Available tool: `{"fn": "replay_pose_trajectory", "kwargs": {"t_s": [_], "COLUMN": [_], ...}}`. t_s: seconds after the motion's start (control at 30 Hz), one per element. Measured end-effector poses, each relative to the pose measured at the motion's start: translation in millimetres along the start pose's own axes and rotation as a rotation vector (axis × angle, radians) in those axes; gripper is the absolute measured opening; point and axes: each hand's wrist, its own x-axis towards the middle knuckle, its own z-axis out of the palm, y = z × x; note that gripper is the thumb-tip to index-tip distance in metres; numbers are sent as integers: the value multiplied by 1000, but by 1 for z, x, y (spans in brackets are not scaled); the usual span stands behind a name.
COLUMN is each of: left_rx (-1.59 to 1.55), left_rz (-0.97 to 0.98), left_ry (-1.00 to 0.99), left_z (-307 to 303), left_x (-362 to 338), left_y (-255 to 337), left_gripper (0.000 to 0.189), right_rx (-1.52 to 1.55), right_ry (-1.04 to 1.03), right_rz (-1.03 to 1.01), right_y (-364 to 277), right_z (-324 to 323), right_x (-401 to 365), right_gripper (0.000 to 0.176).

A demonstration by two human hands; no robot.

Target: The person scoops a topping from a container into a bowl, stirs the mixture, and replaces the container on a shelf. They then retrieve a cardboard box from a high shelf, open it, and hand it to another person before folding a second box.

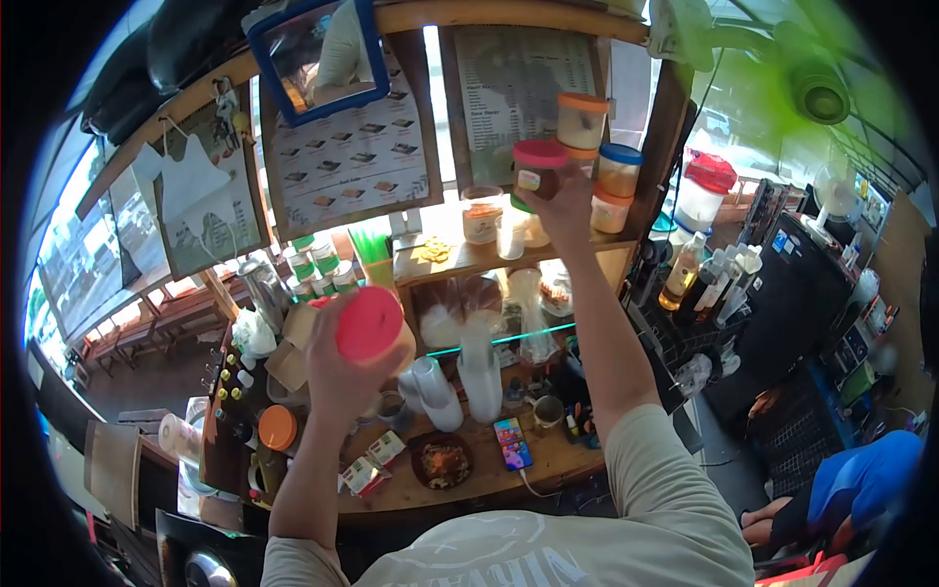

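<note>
Left hand (337, 377) fingers wrapped round red-lidded tub (372, 323), above surface's (489, 479) left part. Right hand (565, 210) fingers gripped pink-lidded jar (538, 168) at shelf's (460, 262) right end; bumping stacked jars (583, 121) could topple them.

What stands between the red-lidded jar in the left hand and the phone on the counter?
In the head view, stacks of white cups stand between the red-lidded jar in the left hand and the phone.

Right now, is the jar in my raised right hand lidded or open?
Lidded: the jar in the right hand carries a pink lid seated flat on top. The left hand grips a red-lidded tub.
</note>
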Motion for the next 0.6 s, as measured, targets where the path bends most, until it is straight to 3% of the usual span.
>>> {"fn": "replay_pose_trajectory", "kwargs": {"t_s": [0.07, 0.13, 0.17, 0.2, 0.23, 0.27, 0.33, 0.37, 0.43, 0.47, 0.53, 0.57, 0.6], "left_rx": [-17, -144, -152, -167, -181, -190, -240, -249, 57, 44, -125, -217, -243], "left_rz": [-13, 109, 113, 79, 42, 37, -124, -125, 182, 184, 573, 770, 710], "left_ry": [-65, -172, -174, -215, -259, -267, -331, -345, -452, -465, -763, -905, -977], "left_z": [-10, -8, -6, -2, 3, 12, 26, 24, 19, 16, 10, 9, 7], "left_x": [-28, -59, -71, -84, -98, -117, -146, -151, -159, -157, -135, -129, -129], "left_y": [-17, -35, -38, -37, -36, -35, -36, -39, -43, -48, -60, -63, -60], "left_gripper": [80, 84, 84, 84, 85, 85, 84, 84, 86, 86, 78, 74, 64], "right_rx": [-128, -40, -17, 235, 340, 485, 504, 494, 643, 632, 502, 493, 450], "right_ry": [253, -227, -536, -785, -862, -967, -983, -977, -874, -865, -1098, -1090, -1080], "right_rz": [-148, 179, 263, 214, -82, 0, 245, 259, 501, 515, 347, 369, 381], "right_y": [10, -43, -47, -65, -83, -99, -126, -127, -131, -127, -143, -147, -152], "right_z": [-11, -61, -69, -80, -77, -77, -64, -59, -55, -60, -77, -78, -79], "right_x": [-26, -92, -144, -190, -232, -275, -343, -370, -398, -407, -393, -398, -403], "right_gripper": [79, 77, 80, 72, 83, 91, 90, 90, 84, 84, 87, 87, 85]}}
